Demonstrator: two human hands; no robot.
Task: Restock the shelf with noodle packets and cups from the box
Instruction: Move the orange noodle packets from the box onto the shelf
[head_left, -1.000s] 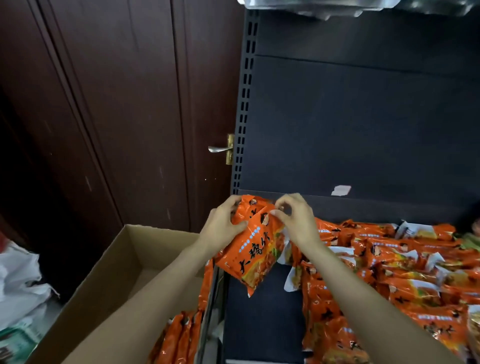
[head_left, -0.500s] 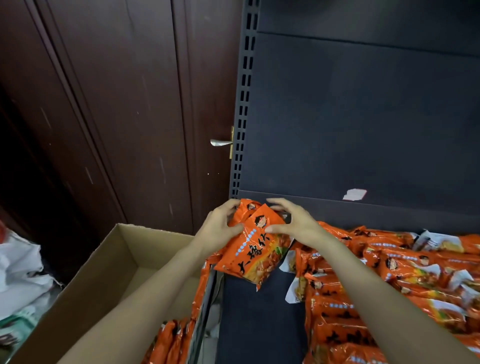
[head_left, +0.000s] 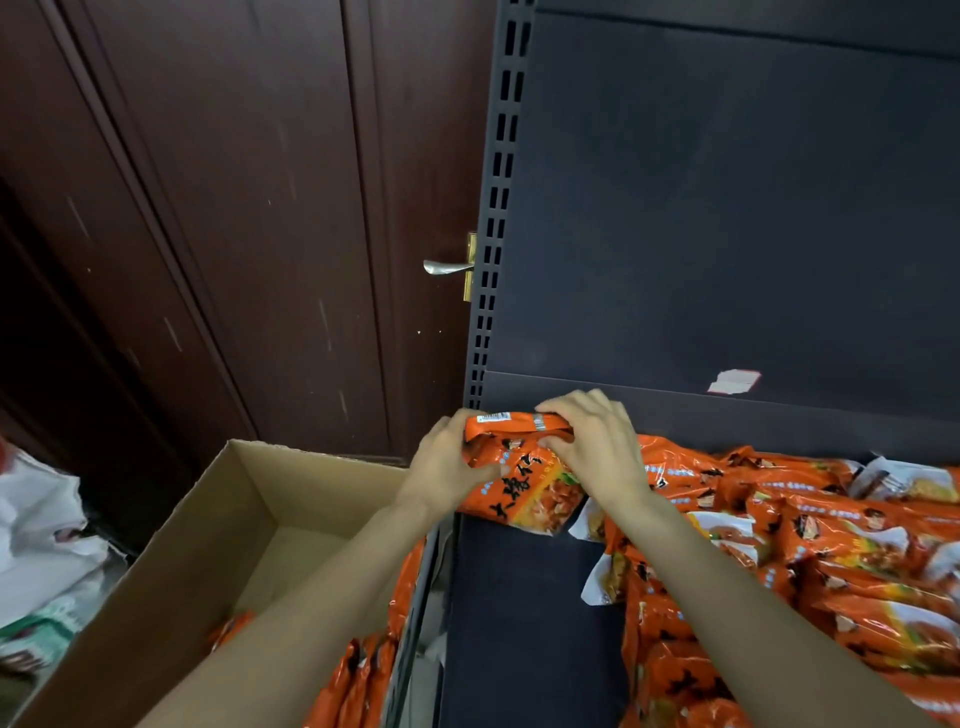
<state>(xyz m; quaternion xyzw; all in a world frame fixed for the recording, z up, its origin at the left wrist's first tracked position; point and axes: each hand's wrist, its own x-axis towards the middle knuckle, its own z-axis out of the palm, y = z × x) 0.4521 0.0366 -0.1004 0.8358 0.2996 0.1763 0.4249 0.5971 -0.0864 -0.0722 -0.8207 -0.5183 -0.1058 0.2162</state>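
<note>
Two hands in the head view, both on one orange noodle packet (head_left: 524, 480) at the back left corner of the dark shelf (head_left: 524, 623). Left hand (head_left: 447, 467) grips the packet's left edge, fingers curled behind it, thumb across the front. Right hand (head_left: 597, 447) grips the top right, fingers wrapped over the upper seam, thumb pressing the front face. The packet sits between the two hands, tilted, top seam against the shelf's back panel (head_left: 727, 208), lower edge touching the shelf surface. One heap of like orange packets (head_left: 810, 561) fills the shelf's right side up to the right edge; too overlapped for a count. One cardboard box (head_left: 171, 597) stands open just off the shelf's left edge, with several orange packets (head_left: 363, 675) upright along its right wall; exact number unclear. One door handle (head_left: 447, 267) behind the shelf upright. One white bag (head_left: 41, 525) at the left of the box.
</note>
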